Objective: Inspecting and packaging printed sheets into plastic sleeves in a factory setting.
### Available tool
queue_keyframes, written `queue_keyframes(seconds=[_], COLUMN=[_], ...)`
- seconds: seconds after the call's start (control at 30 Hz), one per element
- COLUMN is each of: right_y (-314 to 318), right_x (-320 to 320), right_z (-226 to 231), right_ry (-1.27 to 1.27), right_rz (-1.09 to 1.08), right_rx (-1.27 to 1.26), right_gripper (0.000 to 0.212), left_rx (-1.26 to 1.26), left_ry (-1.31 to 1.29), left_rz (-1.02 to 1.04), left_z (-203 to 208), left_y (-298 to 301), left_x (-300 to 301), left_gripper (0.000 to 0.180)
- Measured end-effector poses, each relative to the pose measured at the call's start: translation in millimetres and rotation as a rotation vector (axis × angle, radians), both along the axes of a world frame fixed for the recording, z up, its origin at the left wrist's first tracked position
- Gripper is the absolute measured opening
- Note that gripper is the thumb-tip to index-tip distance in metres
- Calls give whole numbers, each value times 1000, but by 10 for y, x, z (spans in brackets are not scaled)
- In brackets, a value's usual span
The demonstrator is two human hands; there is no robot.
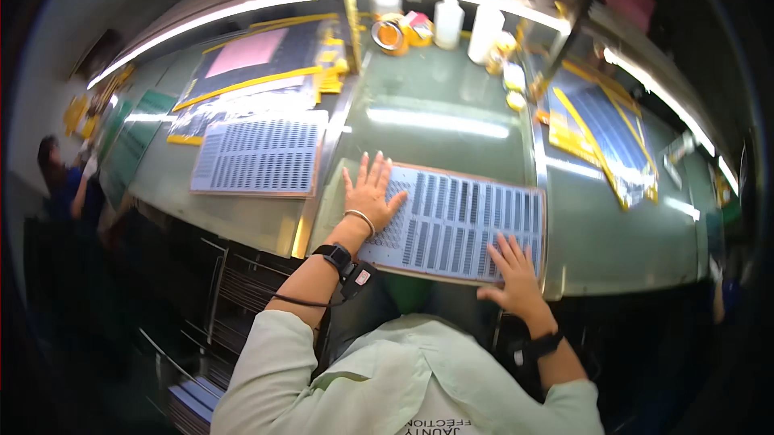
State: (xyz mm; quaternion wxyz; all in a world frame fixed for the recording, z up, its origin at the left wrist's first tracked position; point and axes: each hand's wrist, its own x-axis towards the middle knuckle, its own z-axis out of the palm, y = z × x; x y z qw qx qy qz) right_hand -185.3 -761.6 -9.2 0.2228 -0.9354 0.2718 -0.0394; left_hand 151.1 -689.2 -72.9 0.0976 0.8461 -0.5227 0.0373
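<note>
A blue-grey panel (451,221) with rows of dark slots and a thin copper-coloured edge lies flat at the table's front, right before me. My left hand (370,193) rests over the panel's left end, fingers spread and pointing away from me. On its lower right part lies my right hand (516,278), its fingers stretched out and apart and its thumb off to the left. Neither hand grips anything. A similar slotted panel (256,154) lies farther left on the neighbouring table section.
Yellow-edged sheets, one with a pink sheet (246,53), lie back left. Orange tape rolls (389,36) and white bottles (448,24) stand at the back. A yellow-bordered dark sheet (601,124) lies right. A wire rack (214,298) stands low left. People work at both sides.
</note>
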Motion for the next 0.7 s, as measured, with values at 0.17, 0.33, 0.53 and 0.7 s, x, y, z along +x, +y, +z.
queue_keyframes(seconds=[0.17, 0.33, 0.53, 0.7], right_y=[164, 128, -434, -1025], right_x=[-578, -600, -470, 153], right_z=[-393, -107, 1285, 2434], right_ry=[-162, -210, -499, -724], right_rz=[-14, -3, -87, -3], right_rx=[-388, -466, -427, -861], right_gripper=[39, 27, 30, 33], left_rx=[8, -132, -242, -203], left_ry=[89, 122, 130, 104], left_rz=[-76, 72, 504, 505], left_z=[0, 202, 167, 57], left_y=[93, 744, 1493, 1522], left_x=[-19, 362, 1196, 1311], left_gripper=[77, 70, 70, 71])
